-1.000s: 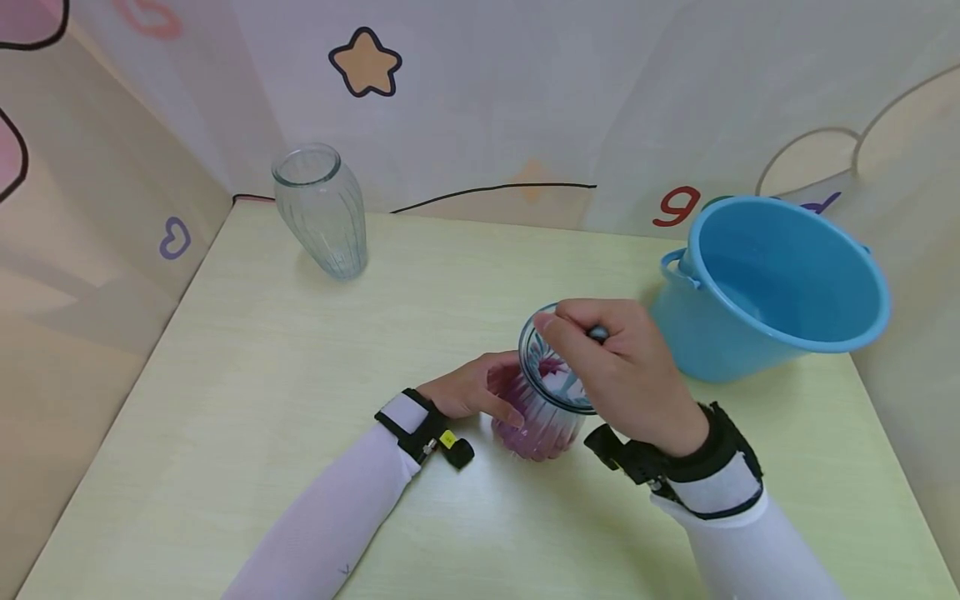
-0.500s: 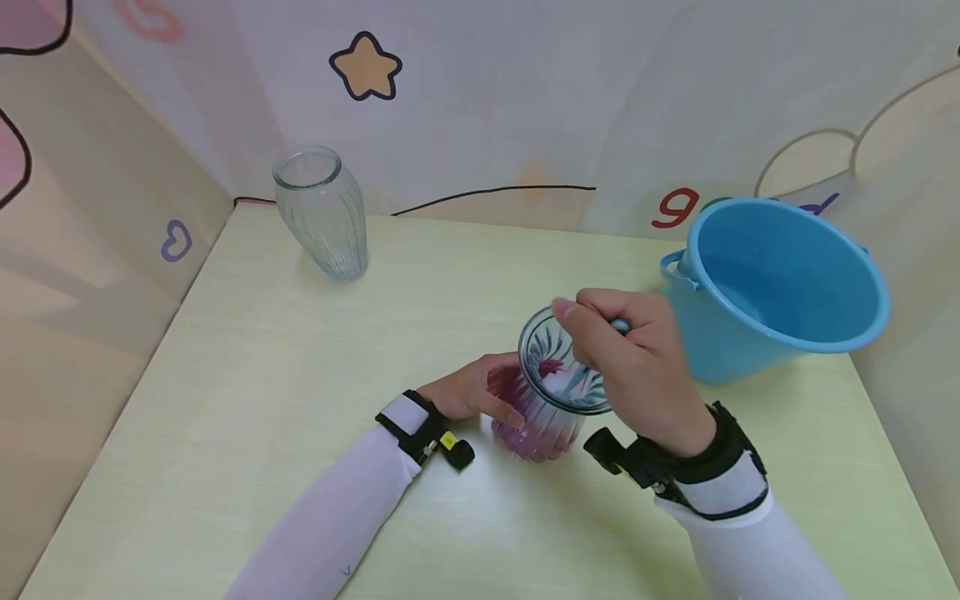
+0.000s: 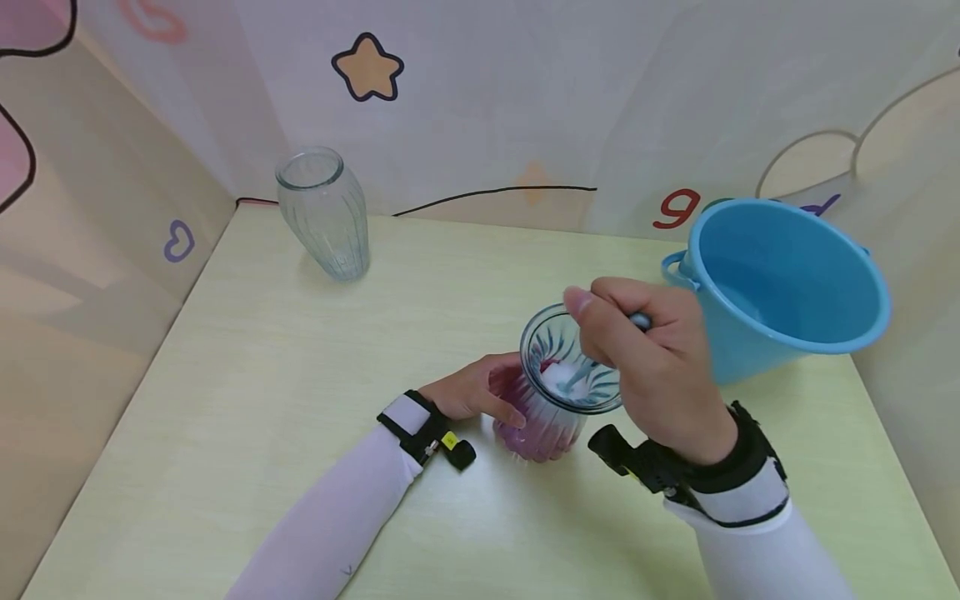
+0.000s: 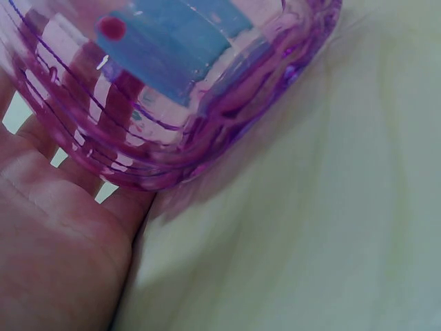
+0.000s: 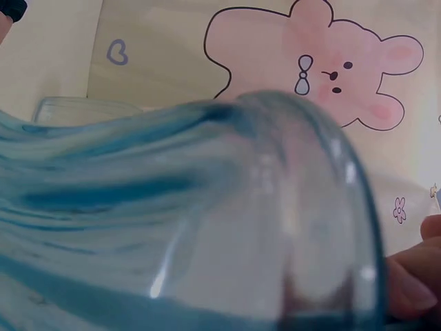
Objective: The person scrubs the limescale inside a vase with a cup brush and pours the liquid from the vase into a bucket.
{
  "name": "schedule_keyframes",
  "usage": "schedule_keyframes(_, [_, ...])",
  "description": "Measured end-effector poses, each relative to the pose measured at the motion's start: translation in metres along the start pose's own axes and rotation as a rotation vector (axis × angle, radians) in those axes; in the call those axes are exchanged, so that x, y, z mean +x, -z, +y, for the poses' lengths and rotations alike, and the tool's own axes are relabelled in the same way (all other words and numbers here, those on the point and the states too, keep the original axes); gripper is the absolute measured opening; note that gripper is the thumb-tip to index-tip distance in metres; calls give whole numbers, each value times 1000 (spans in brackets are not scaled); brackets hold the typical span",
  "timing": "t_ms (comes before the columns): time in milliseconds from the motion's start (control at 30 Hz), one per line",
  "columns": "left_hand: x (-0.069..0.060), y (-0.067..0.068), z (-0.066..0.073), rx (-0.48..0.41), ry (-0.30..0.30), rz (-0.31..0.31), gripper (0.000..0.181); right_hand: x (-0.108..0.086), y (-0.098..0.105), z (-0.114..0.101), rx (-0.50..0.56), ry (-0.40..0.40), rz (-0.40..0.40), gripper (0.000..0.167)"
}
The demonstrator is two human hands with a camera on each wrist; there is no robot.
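Note:
A ribbed glass vase, clear at the rim and pink-purple below, stands in front of the person in the head view. The left hand is curled round its lower left side. Over the right part of the rim, the right hand grips the handle end of a blue tool that slants down inside. In the left wrist view, the tool's broad blue part shows through the pink glass beside the left palm. The right wrist view shows the blurred vase neck close up, with right fingertips at its edge.
A second clear glass vase stands at the back left. A light blue bucket stands at the right, just behind the right hand. Printed walls border the pale table at the back and both sides.
The right hand has moved right and slightly up, with the tool's handle in it, uncovering more of the vase mouth. Left hand and vase have stayed in place.

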State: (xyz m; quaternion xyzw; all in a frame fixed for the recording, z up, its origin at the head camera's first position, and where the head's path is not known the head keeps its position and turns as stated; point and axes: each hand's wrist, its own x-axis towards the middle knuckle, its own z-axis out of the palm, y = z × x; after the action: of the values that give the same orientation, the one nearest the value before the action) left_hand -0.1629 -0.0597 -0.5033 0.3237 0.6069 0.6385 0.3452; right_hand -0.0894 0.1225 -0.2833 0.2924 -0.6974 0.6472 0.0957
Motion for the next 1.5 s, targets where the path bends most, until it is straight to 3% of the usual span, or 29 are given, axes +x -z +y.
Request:
schedule_keyframes(233, [1,-1,-1,1,-11,6,104,3,5,-6,118,48,-4,44])
schedule_keyframes(600, [0,-1,0,-11,-12,8,111,2,5,-14,145,74,-4,43])
schedule_keyframes(800, [0,-1,0,-14,-10,1,107,-1,8,-12,103,7,-61,43])
schedule_keyframes(1100, [1,-1,0,11,3,8,103,2,7,-9,180,-108,-195,44])
schedule_keyframes(1500, [1,1,-1,23,-16,-5,71,-2,4,5,165,-183,-180,45])
